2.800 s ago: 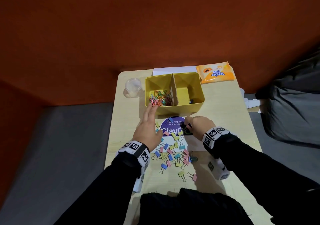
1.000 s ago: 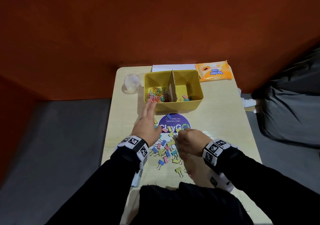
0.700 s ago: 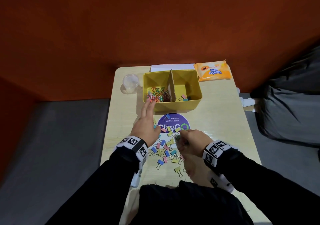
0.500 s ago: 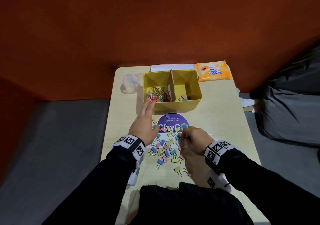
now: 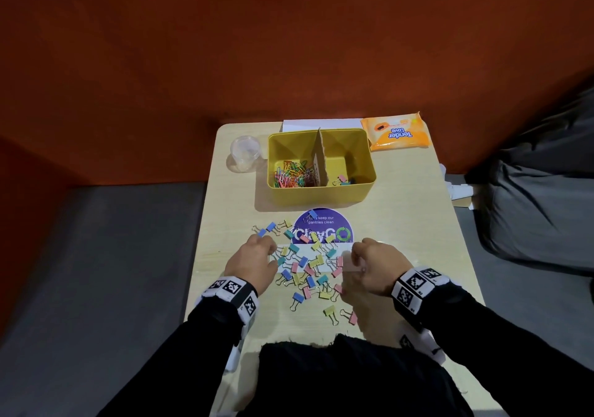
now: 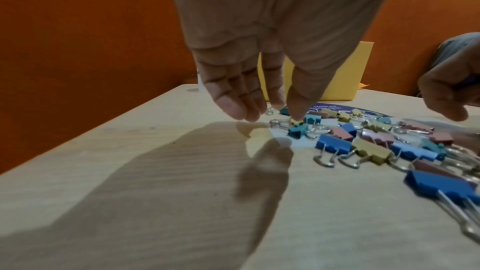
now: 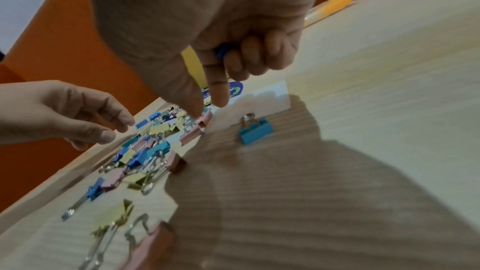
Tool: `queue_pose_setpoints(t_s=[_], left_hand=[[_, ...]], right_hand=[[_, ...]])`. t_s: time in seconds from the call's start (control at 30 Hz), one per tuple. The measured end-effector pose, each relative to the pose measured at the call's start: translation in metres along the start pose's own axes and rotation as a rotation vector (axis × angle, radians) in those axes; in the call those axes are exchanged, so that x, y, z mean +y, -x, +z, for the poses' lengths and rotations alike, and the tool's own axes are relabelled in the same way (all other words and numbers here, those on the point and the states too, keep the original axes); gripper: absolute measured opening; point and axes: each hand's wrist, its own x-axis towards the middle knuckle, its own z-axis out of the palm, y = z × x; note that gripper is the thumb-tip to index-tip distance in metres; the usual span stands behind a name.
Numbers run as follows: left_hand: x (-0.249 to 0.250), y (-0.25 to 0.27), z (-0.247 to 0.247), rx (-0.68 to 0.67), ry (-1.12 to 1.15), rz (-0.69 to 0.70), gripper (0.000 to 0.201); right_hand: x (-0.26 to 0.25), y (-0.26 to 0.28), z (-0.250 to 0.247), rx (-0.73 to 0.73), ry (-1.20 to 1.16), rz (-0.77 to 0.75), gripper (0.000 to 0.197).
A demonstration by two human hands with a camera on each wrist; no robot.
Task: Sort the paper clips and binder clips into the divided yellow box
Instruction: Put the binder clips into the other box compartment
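Observation:
The yellow box (image 5: 321,196) stands at the table's back, split by a cardboard divider (image 5: 319,159). Coloured paper clips (image 5: 292,175) fill its left compartment; a few binder clips (image 5: 345,180) lie in the right one. A pile of coloured binder clips (image 5: 308,267) is spread between my hands. My left hand (image 5: 268,246) hangs at the pile's left edge, fingers pointing down, thumb tip on a small yellow clip (image 6: 296,122). My right hand (image 7: 210,108) holds a blue binder clip (image 7: 221,50) in its curled fingers, with thumb and forefinger down at a pink clip (image 7: 201,120).
A clear plastic cup (image 5: 246,153) stands left of the box, an orange tissue pack (image 5: 397,133) to its back right, white paper (image 5: 321,124) behind it. A purple round sticker (image 5: 323,223) lies under the pile's far side. Dark cloth (image 5: 337,368) covers the near table edge.
My left hand has pulled back from the box's front wall to the pile's left edge and turned its fingers down. My right hand has shifted slightly right along the pile.

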Motion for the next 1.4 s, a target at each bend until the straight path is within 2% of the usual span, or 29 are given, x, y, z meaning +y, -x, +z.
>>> queue_pose_setpoints(t_s=[0.2,0.37,0.53,0.63,0.7,0.77,1.03,1.13,1.23,1.4], left_hand=[[-0.006,0.004,0.003,0.012,0.02,-0.111,0.034],[-0.002,0.001,0.006,-0.031,0.048,-0.071,0.05],[0.008,-0.005,0.01,-0.026,0.023,-0.03,0.045],[0.013,-0.011,0.011,-0.026,0.022,-0.02,0.033],[0.015,-0.016,0.01,-0.026,0.011,-0.003,0.022],[0.016,-0.019,0.011,-0.026,0.0,-0.003,0.018],[0.013,-0.016,0.015,-0.039,-0.008,-0.03,0.018],[0.011,-0.013,0.017,-0.026,-0.006,-0.074,0.017],[0.011,-0.011,0.018,-0.013,-0.013,-0.101,0.02],[0.014,-0.014,0.013,-0.034,-0.024,-0.112,0.013]], right_hand=[[0.008,0.003,0.007,0.007,0.176,-0.032,0.025],[0.006,-0.001,0.008,-0.034,0.179,0.009,0.025],[0.01,0.002,0.005,-0.088,0.189,0.148,0.044],[0.015,-0.001,0.008,-0.152,0.128,0.196,0.03],[0.016,-0.001,0.008,-0.191,0.148,0.183,0.018],[0.015,-0.002,0.007,-0.205,0.167,0.179,0.011],[0.013,-0.007,0.011,-0.257,0.188,0.134,0.021],[0.015,-0.006,0.011,-0.217,0.199,0.156,0.025],[0.016,0.003,0.004,-0.216,0.245,0.2,0.042],[0.023,0.004,0.005,-0.267,0.245,0.197,0.019]])
